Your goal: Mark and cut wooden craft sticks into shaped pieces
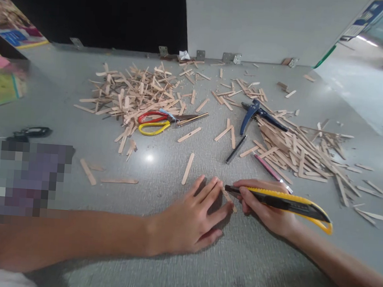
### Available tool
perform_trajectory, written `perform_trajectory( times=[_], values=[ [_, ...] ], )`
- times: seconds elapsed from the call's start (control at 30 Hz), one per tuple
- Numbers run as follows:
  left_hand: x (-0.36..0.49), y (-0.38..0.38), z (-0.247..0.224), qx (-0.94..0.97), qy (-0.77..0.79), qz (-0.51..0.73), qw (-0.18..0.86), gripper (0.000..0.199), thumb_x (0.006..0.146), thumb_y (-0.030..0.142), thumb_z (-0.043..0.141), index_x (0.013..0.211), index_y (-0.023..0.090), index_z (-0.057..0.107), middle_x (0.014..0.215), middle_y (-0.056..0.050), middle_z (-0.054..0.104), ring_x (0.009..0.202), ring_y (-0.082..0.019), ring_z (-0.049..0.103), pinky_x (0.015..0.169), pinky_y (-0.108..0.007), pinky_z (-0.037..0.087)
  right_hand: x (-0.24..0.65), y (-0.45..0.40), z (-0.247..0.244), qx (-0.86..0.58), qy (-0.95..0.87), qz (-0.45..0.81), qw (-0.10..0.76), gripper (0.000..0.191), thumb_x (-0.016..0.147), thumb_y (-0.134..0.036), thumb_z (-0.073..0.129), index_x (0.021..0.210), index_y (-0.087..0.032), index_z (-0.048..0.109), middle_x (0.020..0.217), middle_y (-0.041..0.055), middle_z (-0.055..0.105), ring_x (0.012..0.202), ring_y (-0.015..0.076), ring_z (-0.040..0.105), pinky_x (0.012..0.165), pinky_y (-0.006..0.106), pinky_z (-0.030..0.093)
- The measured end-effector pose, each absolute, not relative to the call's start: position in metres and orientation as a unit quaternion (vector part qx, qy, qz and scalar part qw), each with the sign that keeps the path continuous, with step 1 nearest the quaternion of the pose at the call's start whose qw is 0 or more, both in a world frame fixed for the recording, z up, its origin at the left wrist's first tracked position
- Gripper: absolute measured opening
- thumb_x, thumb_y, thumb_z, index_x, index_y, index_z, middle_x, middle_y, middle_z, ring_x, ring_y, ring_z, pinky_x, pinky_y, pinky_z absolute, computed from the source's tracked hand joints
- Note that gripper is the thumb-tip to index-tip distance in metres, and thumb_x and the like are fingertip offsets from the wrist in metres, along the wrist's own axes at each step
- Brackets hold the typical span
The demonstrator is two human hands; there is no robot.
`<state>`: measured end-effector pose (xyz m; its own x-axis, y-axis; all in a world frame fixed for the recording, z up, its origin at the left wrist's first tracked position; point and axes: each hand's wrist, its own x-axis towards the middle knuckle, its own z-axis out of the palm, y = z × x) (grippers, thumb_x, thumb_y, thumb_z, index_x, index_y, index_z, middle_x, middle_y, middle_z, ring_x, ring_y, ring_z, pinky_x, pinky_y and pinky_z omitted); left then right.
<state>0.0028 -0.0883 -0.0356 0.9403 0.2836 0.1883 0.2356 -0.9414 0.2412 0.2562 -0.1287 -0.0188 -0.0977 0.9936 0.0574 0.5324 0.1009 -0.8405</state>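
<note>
My right hand (267,205) is closed around a yellow and black utility knife (285,203), its dark tip pointing left. A small wooden craft stick (229,197) lies on the grey table just under that tip. My left hand (194,218) holds the stick down against the table with its fingertips, the fingers partly spread. The knife's tip is at or very near the stick; whether the blade touches it I cannot tell. Another craft stick (187,168) lies flat just beyond my left fingers.
Scissors with red and yellow handles (153,128) lie by a heap of craft sticks (139,87). Blue-handled pliers (254,113), a black pen (236,149) and a pink pen (268,167) lie near a second pile of sticks (304,155). A black and white panel (268,26) stands behind.
</note>
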Motion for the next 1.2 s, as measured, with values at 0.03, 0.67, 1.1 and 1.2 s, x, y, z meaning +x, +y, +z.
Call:
perform_trajectory(
  times=[0.03, 0.67, 1.1, 1.2],
  values=[
    [0.0029, -0.0884, -0.0354, 0.979, 0.134, 0.111, 0.11, 0.054, 0.109, 0.04, 0.05, 0.154, 0.011, 0.05, 0.157, -0.031, 0.052, 0.152, -0.048, 0.045, 0.121, -0.07, 0.037, 0.2549, -0.1282, -0.0177, -0.577, -0.66, 0.338, 0.342, 0.03, 0.105, -0.045, 0.063, 0.103, -0.022, 0.082, 0.057, -0.0016, 0.07, 0.051, 0.0151, 0.068, 0.054, 0.026, 0.056],
    [0.0041, -0.0886, -0.0355, 0.982, 0.133, 0.104, 0.08, 0.055, 0.111, 0.043, 0.044, 0.155, 0.011, 0.048, 0.152, -0.032, 0.056, 0.15, -0.049, 0.047, 0.117, -0.074, 0.039, 0.2491, -0.1271, -0.0122, -0.579, -0.658, 0.325, 0.356, 0.027, 0.103, -0.04, 0.063, 0.097, -0.021, 0.081, 0.055, -0.0023, 0.07, 0.048, 0.014, 0.067, 0.051, 0.024, 0.056],
    [0.0036, -0.0882, -0.0389, 0.981, 0.126, 0.123, 0.076, 0.061, 0.11, 0.045, 0.047, 0.157, 0.007, 0.048, 0.152, -0.034, 0.055, 0.147, -0.05, 0.049, 0.117, -0.074, 0.038, 0.2463, -0.1259, -0.0118, -0.57, -0.661, 0.316, 0.371, 0.026, 0.102, -0.036, 0.063, 0.095, -0.019, 0.082, 0.054, -0.003, 0.068, 0.044, 0.0114, 0.064, 0.048, 0.021, 0.052],
    [0.0042, -0.0882, -0.0381, 0.983, 0.125, 0.124, 0.059, 0.06, 0.111, 0.046, 0.044, 0.156, 0.007, 0.048, 0.149, -0.035, 0.057, 0.145, -0.05, 0.052, 0.113, -0.074, 0.043, 0.2459, -0.1256, -0.0129, -0.563, -0.665, 0.31, 0.38, 0.025, 0.102, -0.033, 0.062, 0.095, -0.019, 0.082, 0.054, -0.0032, 0.068, 0.044, 0.0106, 0.063, 0.047, 0.02, 0.051]
  ],
)
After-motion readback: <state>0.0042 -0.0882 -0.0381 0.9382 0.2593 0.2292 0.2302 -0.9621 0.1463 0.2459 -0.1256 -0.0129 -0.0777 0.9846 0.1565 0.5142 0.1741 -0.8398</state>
